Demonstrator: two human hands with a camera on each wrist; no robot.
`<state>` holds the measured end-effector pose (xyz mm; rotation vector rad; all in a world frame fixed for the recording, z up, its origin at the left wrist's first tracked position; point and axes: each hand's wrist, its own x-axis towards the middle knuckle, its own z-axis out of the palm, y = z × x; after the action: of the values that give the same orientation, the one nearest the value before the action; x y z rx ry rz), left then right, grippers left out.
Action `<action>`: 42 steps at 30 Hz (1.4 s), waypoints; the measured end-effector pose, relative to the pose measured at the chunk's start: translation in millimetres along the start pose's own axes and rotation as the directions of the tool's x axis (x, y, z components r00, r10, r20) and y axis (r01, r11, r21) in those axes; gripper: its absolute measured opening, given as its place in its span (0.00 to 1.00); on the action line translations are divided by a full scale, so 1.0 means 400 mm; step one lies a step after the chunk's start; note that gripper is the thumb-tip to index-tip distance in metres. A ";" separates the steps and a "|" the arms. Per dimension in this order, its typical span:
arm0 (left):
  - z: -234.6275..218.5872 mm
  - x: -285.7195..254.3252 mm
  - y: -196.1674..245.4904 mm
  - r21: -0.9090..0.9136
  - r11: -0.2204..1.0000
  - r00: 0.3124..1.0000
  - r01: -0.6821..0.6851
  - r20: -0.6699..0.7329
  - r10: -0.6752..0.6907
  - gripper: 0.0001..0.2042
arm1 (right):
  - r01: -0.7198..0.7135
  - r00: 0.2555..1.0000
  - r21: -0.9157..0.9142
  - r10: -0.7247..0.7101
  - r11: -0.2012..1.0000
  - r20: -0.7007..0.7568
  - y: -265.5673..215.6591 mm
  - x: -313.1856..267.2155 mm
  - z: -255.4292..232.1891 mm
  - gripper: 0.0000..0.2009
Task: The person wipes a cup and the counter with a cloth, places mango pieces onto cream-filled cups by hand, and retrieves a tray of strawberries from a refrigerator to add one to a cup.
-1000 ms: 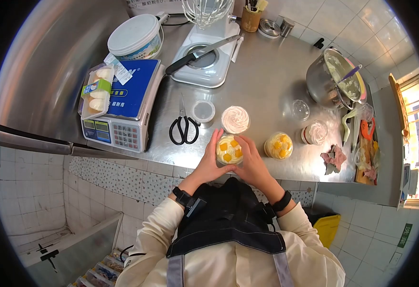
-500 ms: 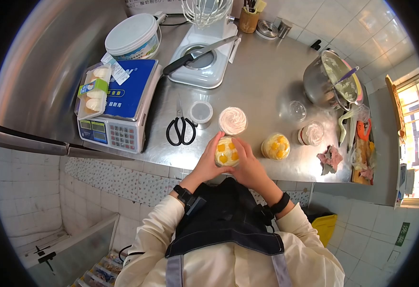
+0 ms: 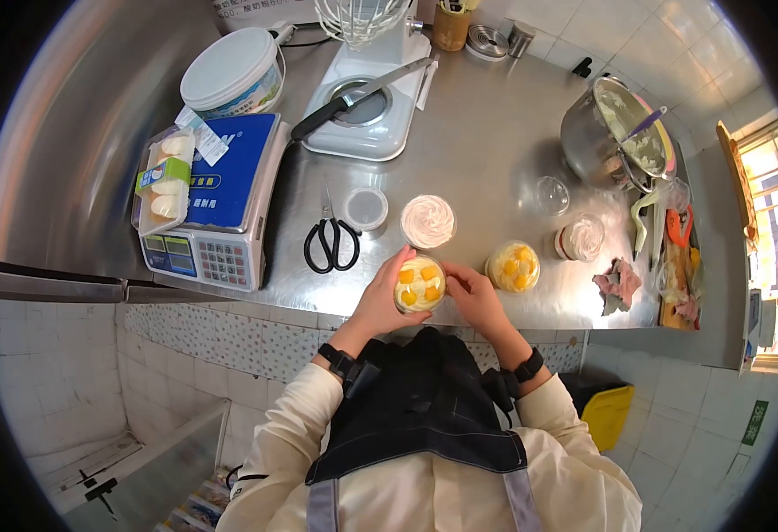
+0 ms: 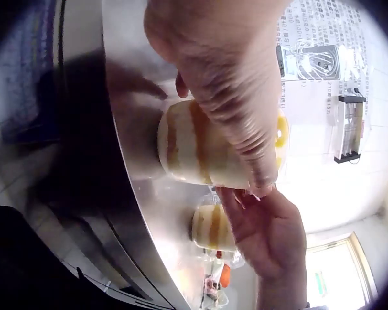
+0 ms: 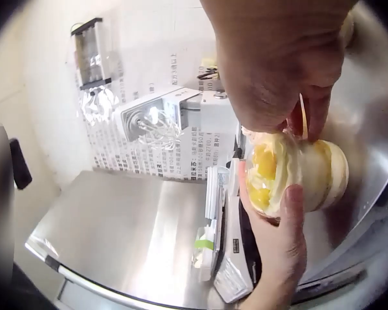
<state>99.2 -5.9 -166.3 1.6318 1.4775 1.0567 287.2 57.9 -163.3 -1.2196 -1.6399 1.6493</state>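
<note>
Topped with mango cubes on pale cream, a clear dessert cup (image 3: 420,285) is held at the counter's front edge. My left hand (image 3: 377,304) grips it, thumb at the near side and fingers round the left. At its right side my right hand (image 3: 481,306) has curled fingers, the fingertips right at the rim in the right wrist view. Yellow and cream layers show through the cup wall (image 4: 181,142) in the left wrist view. Just beyond stands a cup of piped pink cream (image 3: 428,220). A second mango-topped cup (image 3: 514,266) stands to the right.
Black-handled scissors (image 3: 332,246) and a small lidded tub (image 3: 365,210) lie left of the cups. Farther left is a scale (image 3: 220,253); behind, a long knife (image 3: 353,102) lies across the mixer base. To the right are another pink-cream cup (image 3: 581,238), a crumpled cloth (image 3: 618,285) and a steel pot (image 3: 589,146).
My right hand has shifted from wrapping the cup to its right side, fingers drawn together. My left hand keeps its grip on the cup.
</note>
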 end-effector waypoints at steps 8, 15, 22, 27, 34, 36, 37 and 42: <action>0.009 0.000 -0.018 0.017 1.000 1.000 -0.008 -0.006 0.008 0.54 | -0.163 0.986 0.229 0.164 0.960 0.015 -0.019 0.003 0.013 0.13; 0.012 0.001 -0.040 0.176 0.980 0.994 -0.094 -0.035 0.102 0.55 | -0.245 0.964 0.135 0.226 0.960 0.140 -0.012 0.037 -0.002 0.15; -0.014 0.008 -0.029 0.207 0.975 0.997 -0.082 0.023 0.079 0.54 | -0.288 0.957 0.322 0.283 0.902 0.065 -0.029 0.037 0.015 0.13; -0.048 0.012 -0.001 0.025 0.998 0.983 0.060 0.170 -0.063 0.51 | -0.306 0.948 0.186 0.280 0.934 0.154 -0.024 -0.006 -0.016 0.16; -0.021 -0.002 -0.023 -0.048 0.999 0.997 -0.002 0.075 0.006 0.47 | -0.250 0.952 0.271 0.186 0.930 0.242 0.016 -0.023 0.002 0.20; -0.020 -0.006 -0.016 -0.054 0.999 0.999 -0.004 0.035 0.006 0.46 | -0.240 0.955 0.212 0.191 0.947 0.226 0.022 -0.013 0.010 0.20; -0.020 -0.009 -0.014 -0.047 0.999 0.999 -0.006 0.038 0.007 0.46 | -0.236 0.956 0.219 0.186 0.947 0.226 0.019 -0.013 0.012 0.20; -0.019 -0.010 -0.012 0.022 1.000 1.000 0.019 0.015 -0.019 0.46 | -0.200 0.968 0.215 0.159 0.956 0.195 -0.002 -0.014 0.019 0.18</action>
<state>90.1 -9.6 -168.0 1.6339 1.4969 1.0193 283.0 49.5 -162.4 -1.1599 -1.4152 2.0510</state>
